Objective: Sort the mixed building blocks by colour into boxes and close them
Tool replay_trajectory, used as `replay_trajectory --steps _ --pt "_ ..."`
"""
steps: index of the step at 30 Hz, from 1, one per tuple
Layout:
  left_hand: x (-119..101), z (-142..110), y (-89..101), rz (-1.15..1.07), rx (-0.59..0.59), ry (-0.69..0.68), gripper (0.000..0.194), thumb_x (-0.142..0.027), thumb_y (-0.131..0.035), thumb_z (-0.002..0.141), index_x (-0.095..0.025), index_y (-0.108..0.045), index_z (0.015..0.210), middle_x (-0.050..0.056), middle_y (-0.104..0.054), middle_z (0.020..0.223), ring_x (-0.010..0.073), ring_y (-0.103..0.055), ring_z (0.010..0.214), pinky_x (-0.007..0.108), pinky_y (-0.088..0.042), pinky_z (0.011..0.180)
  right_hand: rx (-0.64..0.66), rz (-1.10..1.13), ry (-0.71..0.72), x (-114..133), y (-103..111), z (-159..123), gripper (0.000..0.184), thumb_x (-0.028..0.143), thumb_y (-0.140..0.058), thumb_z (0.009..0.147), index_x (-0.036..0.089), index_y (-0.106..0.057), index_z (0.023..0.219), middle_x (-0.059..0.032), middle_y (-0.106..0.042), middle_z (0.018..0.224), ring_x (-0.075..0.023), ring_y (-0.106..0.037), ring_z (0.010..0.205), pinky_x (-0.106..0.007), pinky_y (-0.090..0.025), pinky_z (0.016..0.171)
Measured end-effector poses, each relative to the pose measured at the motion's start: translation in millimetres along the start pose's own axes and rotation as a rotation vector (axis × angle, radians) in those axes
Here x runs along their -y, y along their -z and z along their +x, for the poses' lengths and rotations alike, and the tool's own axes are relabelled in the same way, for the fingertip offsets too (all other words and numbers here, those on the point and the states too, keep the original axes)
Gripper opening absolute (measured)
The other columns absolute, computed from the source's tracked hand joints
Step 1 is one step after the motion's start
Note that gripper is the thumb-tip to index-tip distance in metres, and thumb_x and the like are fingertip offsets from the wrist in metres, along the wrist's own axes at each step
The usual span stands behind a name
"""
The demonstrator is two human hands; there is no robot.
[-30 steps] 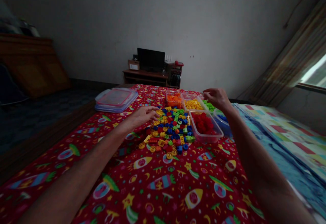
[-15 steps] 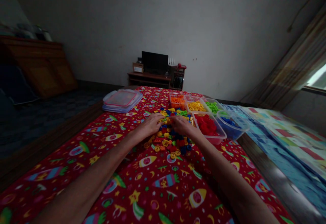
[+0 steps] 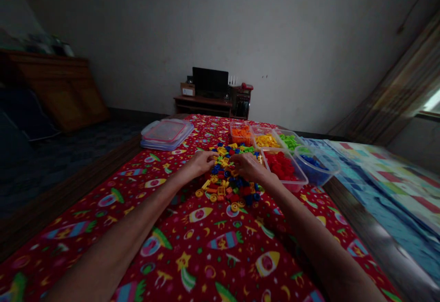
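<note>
A pile of mixed toy building blocks (image 3: 222, 173) in yellow, blue, red, green and orange lies on the red patterned cloth. At its left edge is my left hand (image 3: 202, 162), the fingers bent together at some yellow blocks; what they grip, if anything, is too small to make out. My right hand (image 3: 250, 166) hangs over the pile's right part, fingers curled down and closed among the blocks, their tips partly hidden. Just right of that hand stands a clear box of red blocks (image 3: 281, 165). Round yellow wheel-like pieces (image 3: 234, 207) lie at the near edge.
Behind the red box stand containers of orange blocks (image 3: 241, 132), yellow blocks (image 3: 267, 140) and green blocks (image 3: 289, 141). A round tub of blue blocks (image 3: 313, 162) is at the right, by the table edge. Stacked lids (image 3: 167, 134) lie back left. A bed (image 3: 395, 173) adjoins the right.
My right hand came from above the containers at the right down to the pile, then closed among the blocks. My left hand stayed by the pile's left side, its fingers drawing together.
</note>
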State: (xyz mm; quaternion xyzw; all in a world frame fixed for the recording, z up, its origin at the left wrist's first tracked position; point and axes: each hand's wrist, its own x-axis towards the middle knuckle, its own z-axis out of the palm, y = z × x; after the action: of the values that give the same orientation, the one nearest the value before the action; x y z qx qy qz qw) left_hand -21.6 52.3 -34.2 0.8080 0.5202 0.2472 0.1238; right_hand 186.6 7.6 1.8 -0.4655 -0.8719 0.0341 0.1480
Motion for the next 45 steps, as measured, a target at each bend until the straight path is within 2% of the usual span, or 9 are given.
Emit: replay_trajectory --steps 4,10,12,18,23,28,33,39,45 --pt "7.9 0.7 10.5 -0.101 0.085 -0.008 0.044 -0.026 -0.048 0.072 -0.013 -0.067 0.109 0.005 -0.073 0.087 0.0164 -0.062 0.07 0.023 -0.048 0.065 -0.009 -0.046 0.014 9.4 -1.8 1.1 0.033 0.013 -0.049 0.081 0.014 -0.063 0.111 -0.0119 -0.067 0.099 -0.019 -0.06 0.09 -0.024 -0.039 0.072" --pt "11.3 1.7 18.7 -0.076 0.077 0.006 0.048 -0.03 -0.048 0.068 -0.013 -0.068 0.108 0.003 -0.07 0.075 0.0155 -0.059 0.064 0.021 -0.045 0.057 0.131 -0.219 0.006 23.6 -19.2 8.3 0.028 0.016 -0.045 0.083 0.016 -0.067 0.1 -0.013 -0.068 0.094 -0.0215 -0.06 0.088 -0.027 -0.04 0.072" --pt "8.0 1.2 18.2 -0.085 0.088 0.011 0.048 -0.032 -0.048 0.069 -0.012 -0.068 0.108 0.004 -0.07 0.077 0.0158 -0.059 0.065 0.021 -0.044 0.057 0.113 -0.184 0.024 22.5 -21.5 7.7 0.032 0.013 -0.045 0.081 0.016 -0.066 0.105 -0.0125 -0.068 0.096 -0.0207 -0.06 0.089 -0.026 -0.04 0.073" --pt "-1.8 -2.9 29.7 -0.073 0.302 -0.025 0.046 -0.029 -0.054 0.069 -0.015 -0.066 0.111 0.002 -0.072 0.083 0.0155 -0.061 0.071 0.02 -0.044 0.06 -0.021 -0.043 0.015 13.5 -13.3 3.7 0.037 0.014 -0.054 0.077 0.012 -0.062 0.113 -0.0117 -0.067 0.1 -0.0195 -0.059 0.093 -0.024 -0.038 0.076" --pt "-23.8 -14.8 40.9 0.16 0.535 -0.048 0.03 -0.025 -0.061 0.066 -0.018 -0.071 0.094 0.001 -0.072 0.083 0.0149 -0.062 0.07 0.018 -0.042 0.057 0.0 -0.037 0.02 13.5 -12.7 6.0 0.022 0.014 -0.057 0.076 0.011 -0.068 0.094 -0.0112 -0.066 0.088 -0.0181 -0.058 0.082 -0.024 -0.036 0.069" --pt "-47.9 -26.6 28.3 0.349 0.458 0.083 0.019 -0.018 -0.057 0.068 -0.014 -0.071 0.08 0.007 -0.07 0.072 0.0164 -0.059 0.061 0.022 -0.034 0.047 -0.094 0.021 0.042 8.9 -14.2 3.2 0.017 0.021 -0.061 0.08 0.011 -0.064 0.093 -0.0089 -0.063 0.085 -0.0156 -0.053 0.079 -0.023 -0.034 0.067" --pt "-36.8 -21.6 23.1 0.28 0.413 -0.012 0.018 -0.018 -0.058 0.064 -0.014 -0.071 0.077 0.005 -0.068 0.07 0.0155 -0.056 0.06 0.022 -0.035 0.05 -0.128 0.102 0.037 5.1 -9.8 1.6 0.014 0.018 -0.058 0.082 0.011 -0.063 0.093 -0.004 -0.062 0.075 -0.0123 -0.05 0.066 -0.022 -0.029 0.059" --pt "-11.5 -7.5 26.8 -0.122 0.337 0.0 0.03 -0.04 -0.053 0.072 -0.015 -0.069 0.074 0.0 -0.062 0.063 0.0133 -0.053 0.058 0.022 -0.037 0.053 -0.175 0.229 -0.001 9.3 -10.2 5.5 0.019 0.013 -0.059 0.077 0.012 -0.066 0.095 -0.0043 -0.064 0.075 -0.012 -0.053 0.067 -0.021 -0.032 0.059" --pt "-29.8 -17.4 22.5 -0.516 0.291 0.153 0.045 -0.057 -0.061 0.068 -0.014 -0.066 0.081 0.0 -0.064 0.073 0.0147 -0.057 0.07 0.023 -0.042 0.058 -0.117 0.321 0.081 19.2 -5.7 1.2 0.023 0.011 -0.056 0.077 0.014 -0.065 0.097 -0.0026 -0.064 0.074 -0.0112 -0.053 0.065 -0.019 -0.033 0.058"
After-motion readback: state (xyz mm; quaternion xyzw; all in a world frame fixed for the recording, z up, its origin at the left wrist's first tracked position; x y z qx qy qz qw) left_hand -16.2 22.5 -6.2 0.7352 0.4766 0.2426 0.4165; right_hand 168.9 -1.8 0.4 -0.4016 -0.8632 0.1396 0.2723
